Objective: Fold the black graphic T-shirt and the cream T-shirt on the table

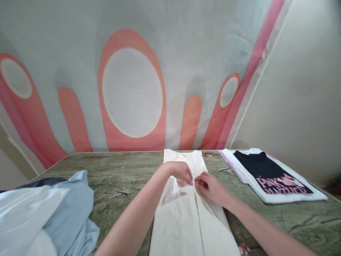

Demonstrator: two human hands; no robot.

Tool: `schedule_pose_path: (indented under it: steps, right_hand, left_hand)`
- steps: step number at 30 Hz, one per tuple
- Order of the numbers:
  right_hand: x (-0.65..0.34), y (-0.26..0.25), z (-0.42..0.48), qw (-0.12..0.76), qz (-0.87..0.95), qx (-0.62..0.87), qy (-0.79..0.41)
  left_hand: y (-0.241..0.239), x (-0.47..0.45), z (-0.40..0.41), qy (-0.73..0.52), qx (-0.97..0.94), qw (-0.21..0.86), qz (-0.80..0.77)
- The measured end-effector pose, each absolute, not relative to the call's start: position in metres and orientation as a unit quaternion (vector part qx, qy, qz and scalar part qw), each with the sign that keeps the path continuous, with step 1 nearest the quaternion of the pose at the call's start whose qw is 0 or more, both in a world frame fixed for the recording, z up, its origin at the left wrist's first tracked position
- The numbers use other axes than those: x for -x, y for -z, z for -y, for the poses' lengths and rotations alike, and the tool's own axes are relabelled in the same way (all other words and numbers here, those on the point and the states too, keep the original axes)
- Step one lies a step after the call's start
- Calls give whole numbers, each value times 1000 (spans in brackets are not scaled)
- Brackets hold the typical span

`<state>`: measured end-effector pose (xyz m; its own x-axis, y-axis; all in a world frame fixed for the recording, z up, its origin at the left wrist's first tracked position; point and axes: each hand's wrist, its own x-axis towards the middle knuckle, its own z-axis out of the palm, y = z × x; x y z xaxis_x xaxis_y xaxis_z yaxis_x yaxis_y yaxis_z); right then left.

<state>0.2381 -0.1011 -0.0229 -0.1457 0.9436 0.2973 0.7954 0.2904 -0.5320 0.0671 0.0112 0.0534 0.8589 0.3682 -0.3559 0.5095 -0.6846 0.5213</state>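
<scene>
A cream garment lies lengthwise on the green marbled table, its two sides folded in to a seam down the middle. My left hand pinches the cloth at that seam, fingers closed. My right hand rests beside it, its fingertips pinching the same fold, almost touching the left.
A stack of folded shirts lies at the right, topped by a black one with pink lettering. A heap of light blue and white cloth fills the near left. A wall with pink and white ovals stands behind the table's far edge.
</scene>
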Motion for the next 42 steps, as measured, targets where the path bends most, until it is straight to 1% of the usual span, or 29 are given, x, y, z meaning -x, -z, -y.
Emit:
schedule_pose_path:
  steps: [2,4,5,7,11,14,20,22,24,29,33,38,42]
  right_hand:
    - [-252,22,88,328,726,584,-156]
    - [-272,21,66,361,697,598,-162]
    - [-283,21,53,376,686,602,-160]
    - [-306,23,22,399,658,616,-171]
    - [-335,30,-34,433,586,660,-183]
    - [-337,37,-61,451,576,654,-193]
    - [-333,47,-86,462,588,615,-253]
    - [-335,49,-89,455,593,607,-270]
    - [-338,49,-90,444,604,596,-288]
    - [-344,50,-93,409,629,581,-316]
    - [-348,47,-95,390,640,578,-324]
    - [-346,38,-90,359,660,567,-336]
    - [-346,37,-90,328,682,575,-311]
  left_hand:
    - [-46,-65,-22,-15,-908,297,-296]
    - [-32,-64,-34,-167,-872,244,-390]
    - [-24,-64,-40,-220,-848,216,-431]
    - [-7,-64,-50,-271,-810,185,-485]
    - [18,-64,-61,-288,-777,174,-533]
    - [27,-63,-62,-296,-768,171,-542]
    - [33,-63,-62,-325,-795,140,-492]
    - [33,-64,-62,-332,-803,125,-479]
    - [32,-66,-62,-344,-800,133,-473]
    - [29,-69,-59,-387,-770,213,-460]
    - [27,-70,-59,-411,-751,247,-454]
    - [32,-69,-63,-423,-747,252,-446]
    - [38,-67,-67,-440,-742,244,-443]
